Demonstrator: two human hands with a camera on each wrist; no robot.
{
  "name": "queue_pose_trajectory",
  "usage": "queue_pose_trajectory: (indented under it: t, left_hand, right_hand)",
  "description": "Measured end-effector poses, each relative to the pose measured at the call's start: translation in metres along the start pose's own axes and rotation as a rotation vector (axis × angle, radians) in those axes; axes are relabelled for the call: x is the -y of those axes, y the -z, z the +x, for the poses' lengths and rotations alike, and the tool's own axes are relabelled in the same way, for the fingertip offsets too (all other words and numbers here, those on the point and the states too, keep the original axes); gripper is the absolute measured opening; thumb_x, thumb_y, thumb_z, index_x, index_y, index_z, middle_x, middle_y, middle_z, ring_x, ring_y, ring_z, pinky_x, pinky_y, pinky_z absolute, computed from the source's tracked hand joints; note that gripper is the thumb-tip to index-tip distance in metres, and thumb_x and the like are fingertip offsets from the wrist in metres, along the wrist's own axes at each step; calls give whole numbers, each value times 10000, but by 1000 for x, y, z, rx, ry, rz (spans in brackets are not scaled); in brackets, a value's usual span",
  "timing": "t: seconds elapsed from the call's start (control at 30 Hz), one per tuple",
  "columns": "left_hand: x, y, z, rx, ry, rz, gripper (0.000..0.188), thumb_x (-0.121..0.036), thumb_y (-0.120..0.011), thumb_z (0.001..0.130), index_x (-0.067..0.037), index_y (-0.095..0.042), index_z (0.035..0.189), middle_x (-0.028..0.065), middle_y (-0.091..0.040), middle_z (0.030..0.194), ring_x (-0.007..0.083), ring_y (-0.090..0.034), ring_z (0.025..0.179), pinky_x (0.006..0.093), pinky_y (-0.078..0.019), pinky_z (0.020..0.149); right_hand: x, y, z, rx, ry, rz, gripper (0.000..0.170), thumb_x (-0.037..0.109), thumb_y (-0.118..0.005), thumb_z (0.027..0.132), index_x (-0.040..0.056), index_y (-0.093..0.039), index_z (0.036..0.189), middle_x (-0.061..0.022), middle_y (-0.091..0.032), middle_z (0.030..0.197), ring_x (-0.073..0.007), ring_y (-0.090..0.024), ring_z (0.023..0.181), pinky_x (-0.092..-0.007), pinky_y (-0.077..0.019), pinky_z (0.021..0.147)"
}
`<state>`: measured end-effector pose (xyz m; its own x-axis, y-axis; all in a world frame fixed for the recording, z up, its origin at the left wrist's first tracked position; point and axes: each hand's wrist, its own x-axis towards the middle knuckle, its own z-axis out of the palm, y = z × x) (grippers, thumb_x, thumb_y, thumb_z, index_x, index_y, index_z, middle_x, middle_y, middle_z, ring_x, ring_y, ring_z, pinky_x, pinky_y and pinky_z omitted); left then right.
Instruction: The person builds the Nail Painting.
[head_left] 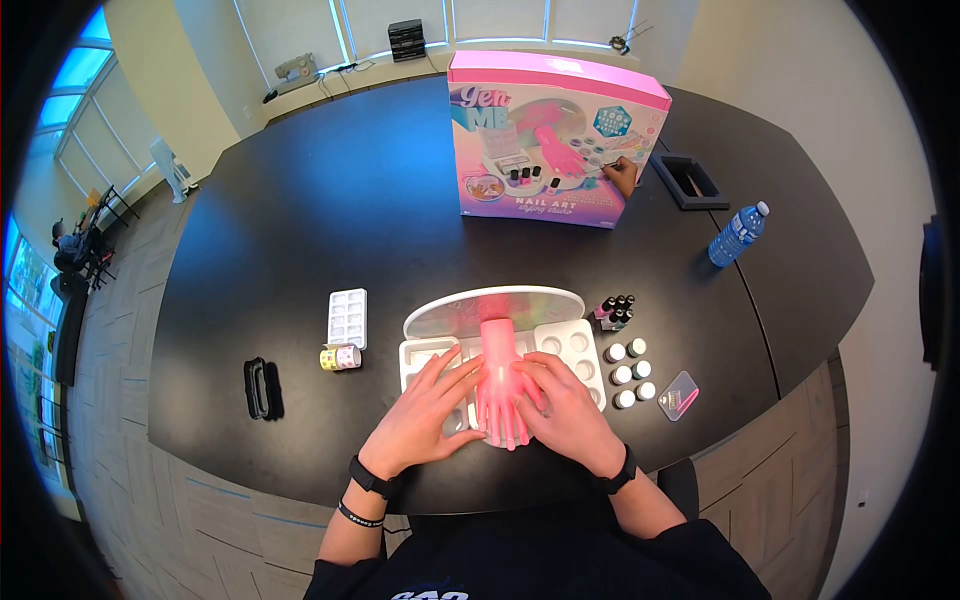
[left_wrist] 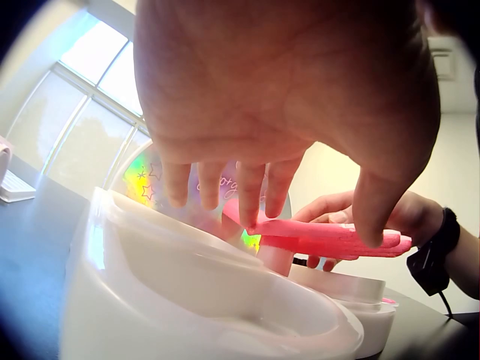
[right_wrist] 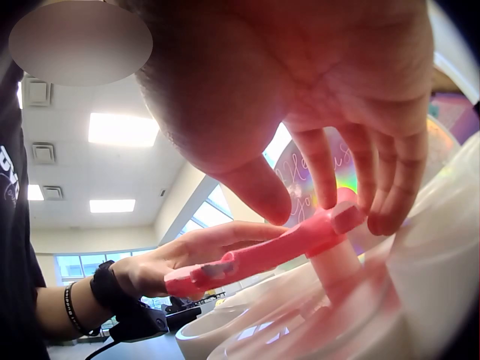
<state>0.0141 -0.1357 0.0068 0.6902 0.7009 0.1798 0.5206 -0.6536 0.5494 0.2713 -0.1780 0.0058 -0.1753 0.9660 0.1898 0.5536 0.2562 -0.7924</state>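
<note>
A pink model hand (head_left: 498, 385) lies palm-down with its fingers toward the person, raised on a post above a white tray (head_left: 588, 345) with round wells. On its left side is the left hand (head_left: 420, 415), fingers extended, the thumb by the pink fingers. Along its other side the right hand (head_left: 570, 415) rests its fingertips, slightly bent, near the pink thumb. In the left wrist view, the left fingertips touch the pink hand (left_wrist: 322, 238). The right wrist view shows the right fingers (right_wrist: 379, 180) at the pink hand's (right_wrist: 281, 251) edge. Behind stands an iridescent mirror-like panel (head_left: 440, 314).
A large box (head_left: 560, 140) stands at the back, with a water bottle (head_left: 739, 234) and a dark tray (head_left: 690, 182) to its right. Small bottles (head_left: 622, 374) and a clear packet (head_left: 679, 396) lie right; a white palette (head_left: 347, 318), tape rolls (head_left: 341, 357) and a black object (head_left: 258, 388) left.
</note>
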Motion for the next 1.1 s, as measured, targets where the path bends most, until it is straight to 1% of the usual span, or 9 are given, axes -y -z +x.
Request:
queue_pose_trajectory:
  t: [0.33,0.43,0.63,0.93,1.0,1.03,1.1]
  left_hand:
    - [0,-1,0,-5,6,4,856,-394,-896,871,-108,-551,1600,108,-506,1679,415,-354,1616,558,-387,1276]
    - [-2,-1,2,-17,4,-2,884,-363,-926,844,-101,-557,1604,122,-502,1686,421,-341,1625,558,-383,1281]
    - [-3,-1,5,-6,-5,8,909,-377,-925,843,-98,-545,1620,103,-467,1725,437,-333,1626,561,-383,1280]
    - [-4,0,6,0,4,5,888,-405,-911,853,-84,-562,1604,109,-473,1722,447,-328,1626,563,-377,1284]
    - [-2,-1,5,-4,-7,17,869,-465,-860,899,-85,-544,1613,124,-498,1689,444,-355,1610,569,-371,1285]
    - [-3,0,6,-4,-7,18,869,-465,-860,899,-85,-544,1613,124,-498,1689,444,-355,1610,569,-371,1285]
    - [-4,1,7,-16,-3,8,877,-414,-907,859,-77,-567,1594,124,-487,1707,447,-336,1621,562,-377,1285]
  right_hand:
    - [-2,-1,-1,15,-20,-7,434,174,-744,998,13,-665,1393,-221,-619,1445,-402,-675,1215,-465,-567,1028]
    - [-3,-2,0,13,-2,-16,462,181,-747,999,13,-659,1421,-219,-614,1461,-399,-666,1232,-463,-562,1041]
    - [-3,-3,0,25,-19,-27,502,203,-753,1000,0,-652,1448,-219,-612,1475,-403,-649,1259,-466,-541,1080]
    - [-3,-3,1,33,-27,-36,502,215,-749,1008,-5,-650,1449,-229,-619,1463,-414,-638,1283,-474,-532,1098]
    - [-3,-3,1,27,-18,-36,494,217,-748,1009,-3,-653,1441,-230,-621,1459,-416,-642,1279,-477,-533,1096]
    - [-3,-3,1,27,-17,-36,494,217,-748,1009,-3,-653,1441,-230,-621,1459,-416,-642,1279,-477,-533,1096]
    - [-2,-1,2,36,-18,-22,488,219,-748,1011,4,-651,1438,-229,-623,1456,-414,-640,1287,-478,-531,1099]
